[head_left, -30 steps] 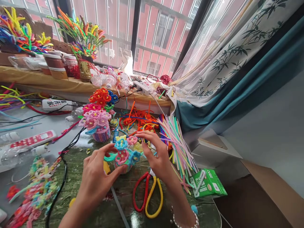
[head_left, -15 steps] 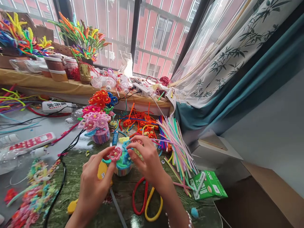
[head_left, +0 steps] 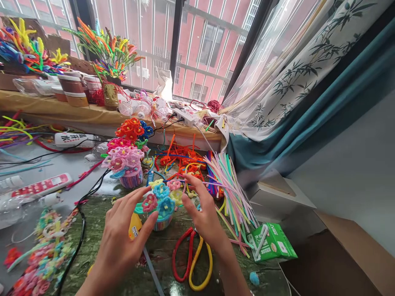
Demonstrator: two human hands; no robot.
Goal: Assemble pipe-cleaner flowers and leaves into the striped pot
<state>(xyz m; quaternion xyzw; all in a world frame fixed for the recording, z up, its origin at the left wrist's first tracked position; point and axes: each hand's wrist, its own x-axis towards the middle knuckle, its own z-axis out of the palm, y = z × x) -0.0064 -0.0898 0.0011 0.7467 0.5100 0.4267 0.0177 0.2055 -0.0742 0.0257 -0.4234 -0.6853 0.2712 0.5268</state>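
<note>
Between my hands stands a small striped pot (head_left: 163,224) topped with fuzzy pipe-cleaner flowers (head_left: 165,206) in blue, pink and yellow. My left hand (head_left: 126,230) is at the pot's left side, its thumb and fingers apart around the pink flower (head_left: 149,202); whether a fingertip touches it I cannot tell. On the right, my right hand (head_left: 202,207) hovers open beside the yellow flower, fingers spread and holding nothing. Under my right hand lie scissors (head_left: 182,257) with one red and one yellow handle loop. A yellow glue gun (head_left: 135,226) is partly hidden behind my left hand.
Behind the pot stands another striped pot (head_left: 132,179) of pink, red and blue flowers. Pipe cleaners (head_left: 230,189) lie bundled to the right, near a green box (head_left: 273,242). Loose small flowers (head_left: 40,255) and a black cable (head_left: 83,222) are at left. Cardboard boxes (head_left: 348,242) stand at right.
Both hands have let go of the flowers and drawn apart, the right one moving to the right. The flower cluster now shows fully, and more of the scissors is visible.
</note>
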